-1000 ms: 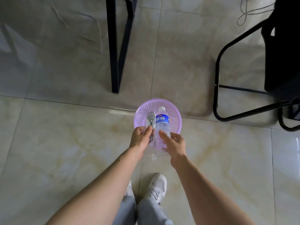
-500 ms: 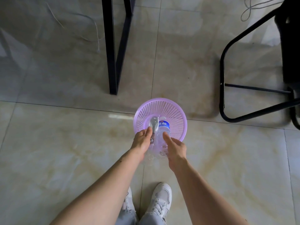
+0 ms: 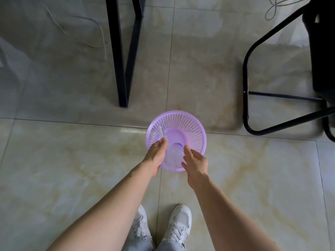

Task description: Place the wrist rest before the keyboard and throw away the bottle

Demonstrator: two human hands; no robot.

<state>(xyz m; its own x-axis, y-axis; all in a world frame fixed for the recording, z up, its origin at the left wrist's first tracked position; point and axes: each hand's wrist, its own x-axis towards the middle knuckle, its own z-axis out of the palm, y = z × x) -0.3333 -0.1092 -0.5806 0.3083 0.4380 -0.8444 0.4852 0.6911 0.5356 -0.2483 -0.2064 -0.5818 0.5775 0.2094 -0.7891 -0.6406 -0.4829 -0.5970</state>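
Note:
The clear plastic bottle [image 3: 173, 153] with a blue label is a motion-blurred smear between my hands, low over the near side of the purple mesh basket [image 3: 188, 122] on the floor. My left hand [image 3: 156, 156] lies against the bottle's left side with its fingers straight. A pale blurred streak [image 3: 161, 132] runs on past its fingertips into the basket. My right hand [image 3: 194, 161] hovers just right of the bottle with its fingers spread, off the bottle. No wrist rest or keyboard is in view.
A black table leg [image 3: 123, 69] stands beyond the basket to the left. At the right is a black chair frame [image 3: 253, 98]. Thin cables [image 3: 85, 26] trail over the tiled floor at the back left. My white shoes [image 3: 179, 223] are at the bottom.
The bottle has dropped from upright between my fingers down into the basket's mouth. My right hand has let go and spread its fingers. The view has shifted slightly.

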